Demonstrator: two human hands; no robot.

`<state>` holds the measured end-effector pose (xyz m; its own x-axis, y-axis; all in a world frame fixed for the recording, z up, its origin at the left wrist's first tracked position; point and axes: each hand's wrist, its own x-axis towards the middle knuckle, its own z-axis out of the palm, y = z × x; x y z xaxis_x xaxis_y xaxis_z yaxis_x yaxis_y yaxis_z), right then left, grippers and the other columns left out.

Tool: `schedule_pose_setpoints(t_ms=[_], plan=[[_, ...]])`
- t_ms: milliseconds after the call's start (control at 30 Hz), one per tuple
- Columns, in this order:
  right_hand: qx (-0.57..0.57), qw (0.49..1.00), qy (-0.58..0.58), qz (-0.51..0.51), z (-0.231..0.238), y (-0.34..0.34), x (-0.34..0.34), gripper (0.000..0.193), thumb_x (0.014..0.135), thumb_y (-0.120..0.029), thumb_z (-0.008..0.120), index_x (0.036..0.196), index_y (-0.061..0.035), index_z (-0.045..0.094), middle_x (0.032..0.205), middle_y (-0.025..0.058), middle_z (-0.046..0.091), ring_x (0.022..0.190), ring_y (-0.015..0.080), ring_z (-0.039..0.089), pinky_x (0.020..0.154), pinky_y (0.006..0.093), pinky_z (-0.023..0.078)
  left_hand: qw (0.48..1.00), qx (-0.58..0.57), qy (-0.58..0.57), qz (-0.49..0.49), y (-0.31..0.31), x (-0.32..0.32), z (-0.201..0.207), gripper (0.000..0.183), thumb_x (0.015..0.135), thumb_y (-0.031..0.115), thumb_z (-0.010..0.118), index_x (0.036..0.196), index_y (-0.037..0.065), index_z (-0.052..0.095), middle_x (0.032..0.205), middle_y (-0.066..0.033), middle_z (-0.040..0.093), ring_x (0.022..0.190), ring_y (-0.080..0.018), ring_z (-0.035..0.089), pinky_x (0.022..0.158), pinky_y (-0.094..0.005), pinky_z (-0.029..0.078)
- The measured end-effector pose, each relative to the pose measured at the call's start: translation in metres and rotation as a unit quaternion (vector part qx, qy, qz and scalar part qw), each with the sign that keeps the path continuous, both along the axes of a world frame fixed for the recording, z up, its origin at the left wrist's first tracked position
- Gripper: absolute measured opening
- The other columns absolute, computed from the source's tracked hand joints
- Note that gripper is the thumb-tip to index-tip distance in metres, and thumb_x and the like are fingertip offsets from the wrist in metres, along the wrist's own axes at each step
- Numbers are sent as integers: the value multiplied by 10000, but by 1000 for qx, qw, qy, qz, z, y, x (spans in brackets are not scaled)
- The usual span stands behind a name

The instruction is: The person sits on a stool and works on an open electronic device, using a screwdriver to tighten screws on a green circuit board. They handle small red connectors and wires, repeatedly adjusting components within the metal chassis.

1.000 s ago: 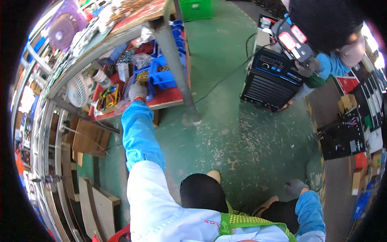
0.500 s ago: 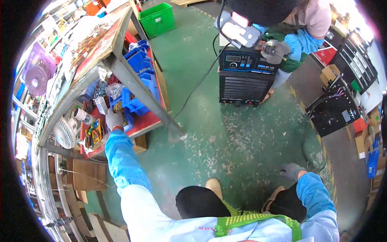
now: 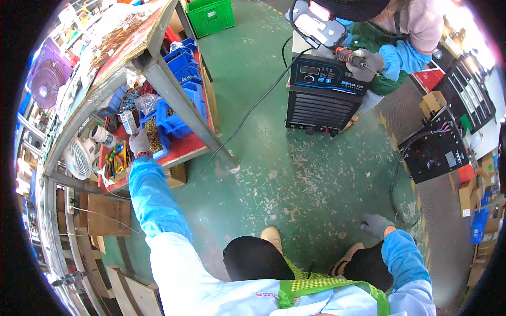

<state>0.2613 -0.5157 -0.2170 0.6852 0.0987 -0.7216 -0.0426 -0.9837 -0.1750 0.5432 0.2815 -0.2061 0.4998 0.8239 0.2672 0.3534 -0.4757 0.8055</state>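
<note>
My left hand, in a grey glove, reaches onto the red shelf under the workbench. It lies at the left edge of a blue bin holding small brass-coloured parts. Just beyond its fingertips stands a small white box; whether they touch it I cannot tell. The fingers are too small and partly hidden to show any grip. Beside the hand are yellow-handled tools. My right hand, also gloved in grey, hangs above the floor near my right knee, fingers loosely apart and holding nothing.
Ahead, a co-worker's gloved hand holds an orange-and-black power screwdriver over a black machine. A cable runs from there toward the bench leg. An opened black unit stands right; a green crate stands far left.
The view has shifted, so the bench sits higher in the picture. My left hand has moved slightly left beside the bin. The co-worker's screwdriver has tilted, showing more of its handle.
</note>
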Motion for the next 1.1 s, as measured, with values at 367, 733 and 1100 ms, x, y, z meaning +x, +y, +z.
schedule_pose_setpoints(t_ms=[367, 733, 1100], plan=[[110, 986, -127, -6, 0, -31, 58, 316, 855, -289, 573, 1081, -73, 615, 1026, 196, 635, 950, 380, 603, 817, 449, 474, 968, 56, -138, -204, -35, -77, 28, 303, 874, 202, 598, 1122, 28, 594, 843, -14, 583, 709, -101, 496, 596, -254, 397], [198, 895, -397, -41, 46, -36, 270, 329, 868, -342, 609, 1016, -53, 657, 1007, 154, 619, 951, 292, 588, 846, 377, 459, 775, -262, 67, -571, -384, -73, 30, 329, 960, 306, 499, 1085, 11, 576, 911, -98, 632, 794, -184, 601, 721, -312, 481], [329, 850, -408, -58, 37, -24, 355, 339, 867, -367, 609, 1057, -92, 662, 1024, 120, 663, 994, 255, 608, 894, 342, 443, 923, 146, -85, -347, -499, 159, -40, 260, 918, 191, 392, 955, -5, 559, 1004, -263, 577, 951, -458, 537, 810, -492, 451]])
